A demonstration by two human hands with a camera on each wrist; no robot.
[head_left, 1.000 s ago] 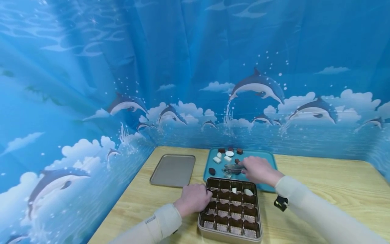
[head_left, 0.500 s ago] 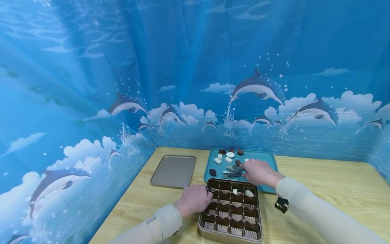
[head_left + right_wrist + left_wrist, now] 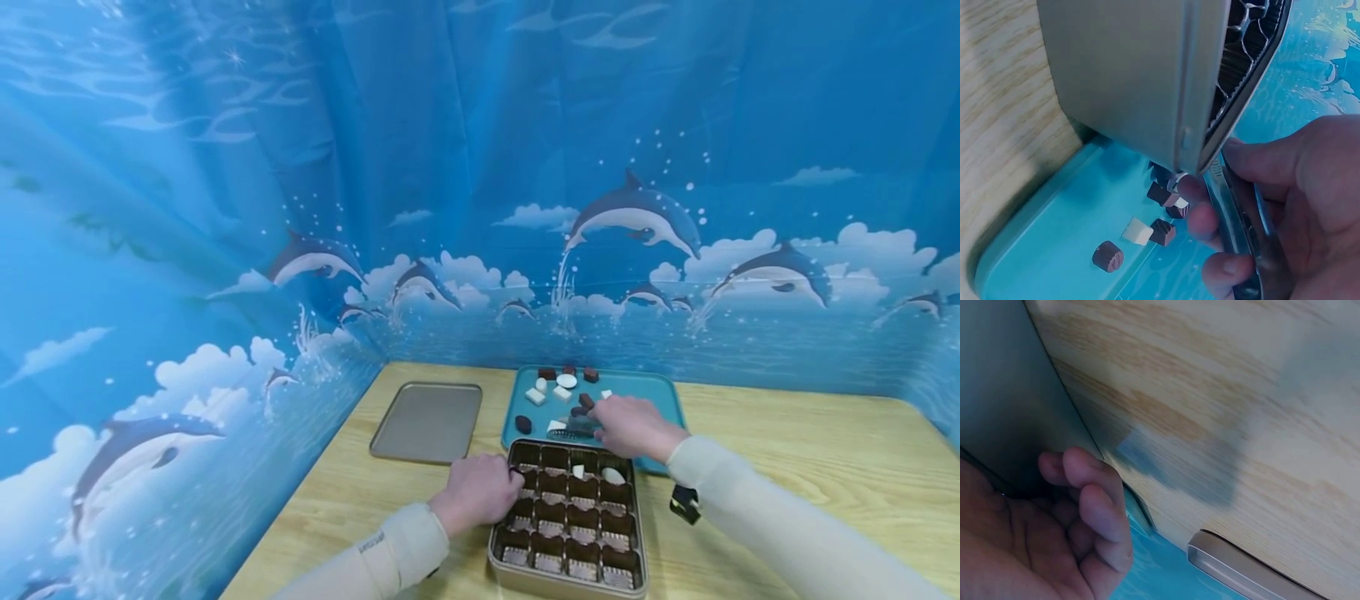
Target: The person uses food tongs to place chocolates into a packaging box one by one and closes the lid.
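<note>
A metal box (image 3: pixel 567 586) with a brown divided insert stands at the table's front. My left hand (image 3: pixel 477 489) holds its left rim; in the left wrist view the curled fingers (image 3: pixel 1105 515) lie against its wall. Two white chocolates sit in the back row, one an egg-shaped piece (image 3: pixel 612 476). My right hand (image 3: pixel 637 427) grips metal tongs (image 3: pixel 579 427) low over the teal tray (image 3: pixel 654 386) behind the box. A white piece (image 3: pixel 556 425) is at the tong tips; whether it is pinched I cannot tell. The right wrist view shows the tong handles (image 3: pixel 1235 219) between thumb and fingers.
Several dark and white chocolates lie on the tray, among them a dark oval (image 3: pixel 523 425) at left and a white block (image 3: pixel 536 397). Left of the tray is a flat metal lid (image 3: pixel 429 422). A dolphin-print curtain (image 3: pixel 480 325) hangs behind the table.
The tongs have shifted a little over the tray, and their two arms now look closer together. My left hand stays on the box rim.
</note>
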